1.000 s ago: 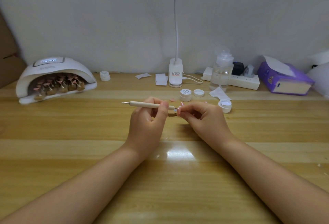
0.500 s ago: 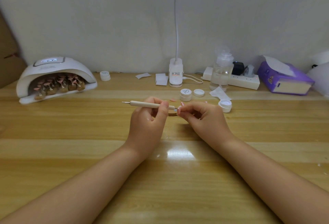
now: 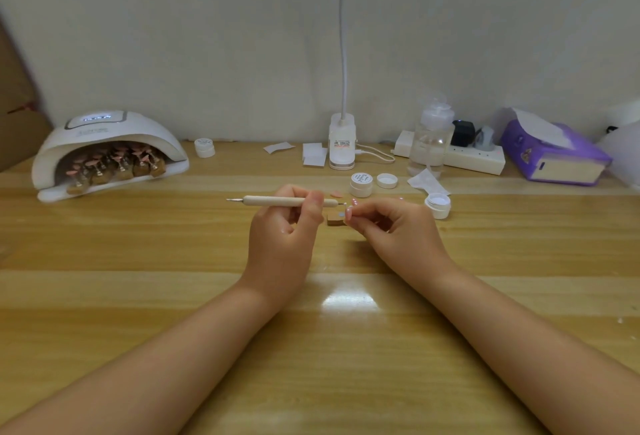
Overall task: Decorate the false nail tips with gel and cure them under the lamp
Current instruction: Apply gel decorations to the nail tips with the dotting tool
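My left hand [image 3: 284, 227] grips a cream dotting pen [image 3: 277, 200] held level, its right tip touching a small pale nail tip [image 3: 349, 210] pinched by the fingers of my right hand [image 3: 398, 227]. A small cork holder block [image 3: 336, 218] sits on the table between both hands. At the far left stands the white curing lamp [image 3: 107, 144], lit, with several pink nail tips on holders [image 3: 114, 164] inside. A gel pot [image 3: 361, 184], its lid [image 3: 387, 180] and an open pot [image 3: 438, 205] stand behind my hands. One loose pink tip [image 3: 336, 195] lies by the pen.
Along the wall stand a small closed jar [image 3: 204, 147], paper pads [image 3: 313, 154], a clip desk lamp [image 3: 342, 140], a clear pump bottle [image 3: 431, 137], a power strip [image 3: 474, 157] and a purple tissue box [image 3: 554, 154]. A crumpled wipe [image 3: 427, 182] lies near the pots.
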Demonstrator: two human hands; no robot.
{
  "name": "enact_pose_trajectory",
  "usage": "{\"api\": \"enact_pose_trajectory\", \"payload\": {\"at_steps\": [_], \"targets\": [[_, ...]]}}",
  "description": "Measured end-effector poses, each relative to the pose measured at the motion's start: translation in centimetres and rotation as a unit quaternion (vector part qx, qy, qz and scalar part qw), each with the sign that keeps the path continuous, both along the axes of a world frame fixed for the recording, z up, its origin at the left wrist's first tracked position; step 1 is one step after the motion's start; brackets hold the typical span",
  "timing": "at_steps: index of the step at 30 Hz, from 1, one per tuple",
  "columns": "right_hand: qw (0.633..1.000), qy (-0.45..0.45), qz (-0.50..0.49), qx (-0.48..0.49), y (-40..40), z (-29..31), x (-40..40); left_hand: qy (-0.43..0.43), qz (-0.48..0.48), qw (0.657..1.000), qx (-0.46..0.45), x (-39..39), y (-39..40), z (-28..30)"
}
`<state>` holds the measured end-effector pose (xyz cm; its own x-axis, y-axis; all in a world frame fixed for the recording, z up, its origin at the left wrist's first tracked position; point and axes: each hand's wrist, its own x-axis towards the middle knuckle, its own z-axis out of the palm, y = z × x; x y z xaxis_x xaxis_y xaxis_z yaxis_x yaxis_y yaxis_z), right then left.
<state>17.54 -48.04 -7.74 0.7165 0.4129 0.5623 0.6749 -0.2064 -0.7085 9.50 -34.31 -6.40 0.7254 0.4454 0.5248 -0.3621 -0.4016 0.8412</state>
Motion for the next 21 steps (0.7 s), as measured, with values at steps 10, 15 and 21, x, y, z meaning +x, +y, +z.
{"api": "enact_pose_trajectory", "payload": {"at_steps": [10, 15, 21], "targets": [[1.000, 0.015, -0.020, -0.009, -0.04, 0.01, -0.10, -0.042, 0.006, 0.999, 0.008, -0.10, 0.03, 0.02], [1.000, 0.013, -0.024, -0.011, -0.04, 0.12, -0.13, -0.028, 0.003, 0.999, 0.031, -0.02, -0.06, -0.05], [1.000, 0.009, -0.021, -0.007, 0.01, 0.06, 0.08, 0.005, -0.001, 0.999, 0.037, 0.12, 0.00, -0.43]]}}
